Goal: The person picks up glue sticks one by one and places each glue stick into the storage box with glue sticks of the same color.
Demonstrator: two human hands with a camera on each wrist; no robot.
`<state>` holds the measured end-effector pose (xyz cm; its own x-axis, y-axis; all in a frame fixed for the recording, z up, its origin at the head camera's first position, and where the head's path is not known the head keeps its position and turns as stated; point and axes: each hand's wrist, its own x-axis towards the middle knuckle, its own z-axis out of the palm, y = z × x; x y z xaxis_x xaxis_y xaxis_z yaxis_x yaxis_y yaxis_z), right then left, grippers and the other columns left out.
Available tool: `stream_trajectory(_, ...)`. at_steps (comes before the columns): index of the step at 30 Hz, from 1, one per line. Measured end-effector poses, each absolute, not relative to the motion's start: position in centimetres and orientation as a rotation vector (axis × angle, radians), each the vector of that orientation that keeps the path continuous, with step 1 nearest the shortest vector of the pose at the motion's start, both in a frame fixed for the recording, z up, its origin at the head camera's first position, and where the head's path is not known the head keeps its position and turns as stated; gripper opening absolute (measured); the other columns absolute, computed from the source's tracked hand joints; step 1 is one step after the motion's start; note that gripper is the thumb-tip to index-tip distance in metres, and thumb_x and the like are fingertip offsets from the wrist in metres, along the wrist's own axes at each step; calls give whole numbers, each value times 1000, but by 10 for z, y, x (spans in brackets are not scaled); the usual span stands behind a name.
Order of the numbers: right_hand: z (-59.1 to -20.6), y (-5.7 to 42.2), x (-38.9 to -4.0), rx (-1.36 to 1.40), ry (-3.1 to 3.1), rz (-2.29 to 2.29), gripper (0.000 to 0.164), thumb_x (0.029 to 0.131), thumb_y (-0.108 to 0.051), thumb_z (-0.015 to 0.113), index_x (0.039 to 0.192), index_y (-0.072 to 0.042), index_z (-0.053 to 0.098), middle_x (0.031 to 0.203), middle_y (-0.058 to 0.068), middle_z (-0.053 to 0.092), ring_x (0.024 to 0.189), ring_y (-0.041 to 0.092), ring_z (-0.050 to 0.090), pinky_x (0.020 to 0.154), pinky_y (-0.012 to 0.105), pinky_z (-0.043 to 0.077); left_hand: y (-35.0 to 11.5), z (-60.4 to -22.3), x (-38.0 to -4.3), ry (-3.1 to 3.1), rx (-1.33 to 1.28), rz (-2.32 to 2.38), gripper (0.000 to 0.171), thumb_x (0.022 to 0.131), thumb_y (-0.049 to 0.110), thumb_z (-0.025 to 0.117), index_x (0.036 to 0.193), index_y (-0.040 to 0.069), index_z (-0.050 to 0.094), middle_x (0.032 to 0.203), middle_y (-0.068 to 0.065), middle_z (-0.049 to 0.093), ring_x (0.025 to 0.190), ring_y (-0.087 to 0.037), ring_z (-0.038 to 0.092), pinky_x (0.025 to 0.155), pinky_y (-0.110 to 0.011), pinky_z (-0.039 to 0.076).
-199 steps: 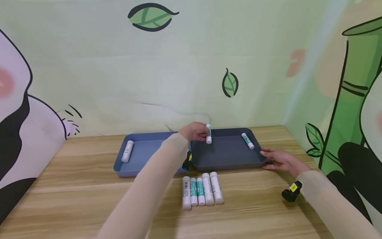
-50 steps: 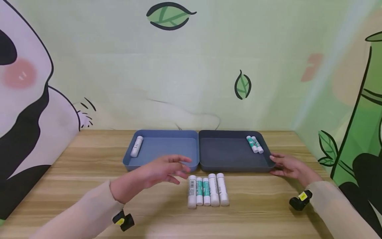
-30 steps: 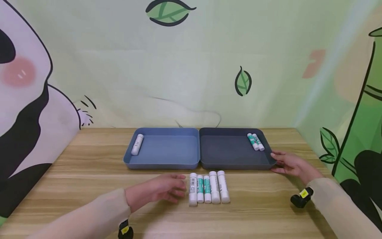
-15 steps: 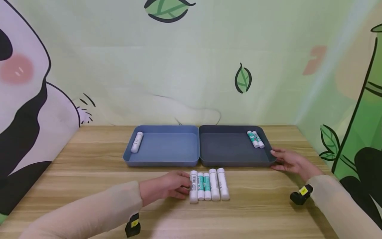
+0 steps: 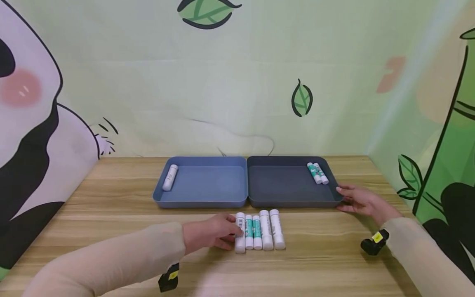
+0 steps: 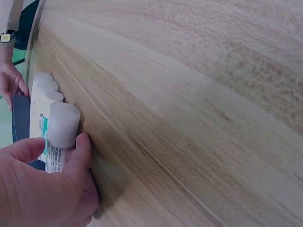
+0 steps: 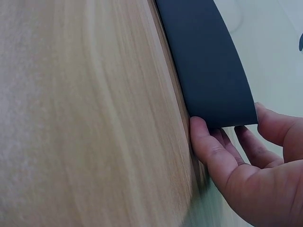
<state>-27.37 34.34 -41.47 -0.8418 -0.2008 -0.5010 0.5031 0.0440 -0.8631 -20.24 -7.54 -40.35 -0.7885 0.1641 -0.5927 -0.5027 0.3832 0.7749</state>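
Left hand (image 5: 213,232) has slid over to the row since a second ago, now pinching the leftmost white tube (image 5: 240,243) on the table (image 5: 315,268), beside four others (image 5: 265,231). Right hand (image 5: 363,203) grips the dark tray (image 5: 285,187) holding two green tubes (image 5: 314,173); blue tray (image 5: 208,185) has one.

Table (image 5: 315,264): wood-grain top, smooth, lt. sheen. Blue tray (image 5: 208,185) & dk. grey tray (image 5: 285,185): smooth, matt plastic by the look. White tubes (image 5: 266,242): smooth plastic w/ printed labels (image 5: 257,227). Sleeves (image 5: 122,260): soft matt cloth. Backdrop (image 5: 241,90): printed sheet, faintly creased.
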Motion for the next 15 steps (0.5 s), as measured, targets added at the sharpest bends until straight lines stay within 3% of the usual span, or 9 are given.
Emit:
stream_trajectory(5,-416,342,-273,300,1839,-1841,81,108,-22,48,161,0,-9,98,-6,60,88,5,64,82,31,64,-73,-403,-200,2049,-295,1447,58,89,-4,67,142,-4,42,109,-16,60,89,-24,55,85,-48,61)
stream_trajectory(10,-416,342,-273,304,1845,-1828,80,108,-22,47,161,-1,-9,102,-2,58,88,5,63,83,32,64,-70,-402,-200,2066,-289,1417,72,88,-4,66,153,-4,33,115,-20,60,94,-27,56,85,-48,61)
stream_trajectory(15,-414,342,-274,330,1854,-1825,80,108,-24,47,162,-2,-9,119,8,51,89,5,63,84,33,64,-68,-402,-202,2067,-284,1412,73,87,-5,64,153,-3,32,118,-21,60,95,-29,59,86,-51,62)
